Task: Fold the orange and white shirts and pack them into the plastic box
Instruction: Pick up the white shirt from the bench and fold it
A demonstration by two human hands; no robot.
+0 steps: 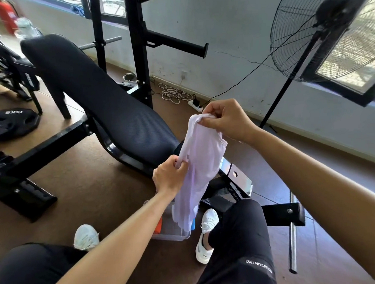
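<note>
- Your right hand (226,119) pinches the top edge of the white shirt (201,162), fingers closed tight on the bunched cloth; your left hand (170,176) grips a lower side edge, fingers curled around it.
- The shirt hangs in the air between your knees, twisted and narrow, its tail dangling over the plastic box (175,232) on the floor.
- A strip of orange (158,226) shows inside the box — probably the orange shirt, though little of it can be seen.
- Before you fold, spread your hands apart so the cloth opens flat; folded while twisted, it would likely come out lumpy.
- The padded bench (108,106) just ahead looks like the best flat surface — lay the shirt there rather than folding in mid-air.
- Keep the tail clear of the floor and your shoes (206,232) while you lift.
- Fold to a width that fits the box, then set it down flat.
</note>
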